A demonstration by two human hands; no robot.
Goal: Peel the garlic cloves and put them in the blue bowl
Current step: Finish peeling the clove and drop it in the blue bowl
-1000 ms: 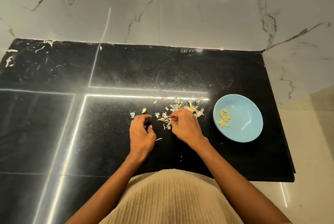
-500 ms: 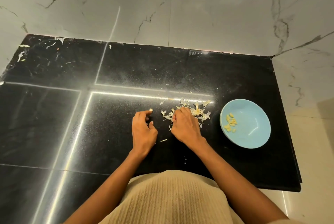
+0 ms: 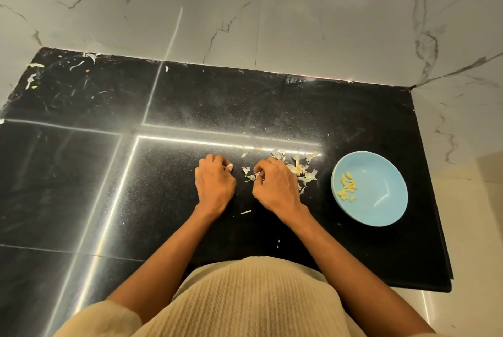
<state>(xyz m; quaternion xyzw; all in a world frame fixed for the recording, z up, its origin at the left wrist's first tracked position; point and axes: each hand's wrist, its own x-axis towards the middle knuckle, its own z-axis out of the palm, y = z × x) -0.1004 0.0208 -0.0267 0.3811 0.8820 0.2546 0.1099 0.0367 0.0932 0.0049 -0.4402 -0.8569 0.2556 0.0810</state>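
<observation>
My left hand rests on the black counter with its fingers curled round a small pale garlic clove that peeks out at the fingertips. My right hand lies just to the right, fingers curled, pinching a bit of papery skin at the edge of a pile of garlic skins. The blue bowl stands further right and holds several peeled yellowish cloves. Whether more unpeeled cloves lie under my hands is hidden.
The black stone counter ends at a marble wall behind and at a drop to the right of the bowl. Scraps of skin lie at the far left corner. A stray sliver lies between my wrists.
My left hand picked up the clove that lay on the counter ahead of it and now grips it. My right hand stayed at the skin pile. The camera view shifted slightly.
</observation>
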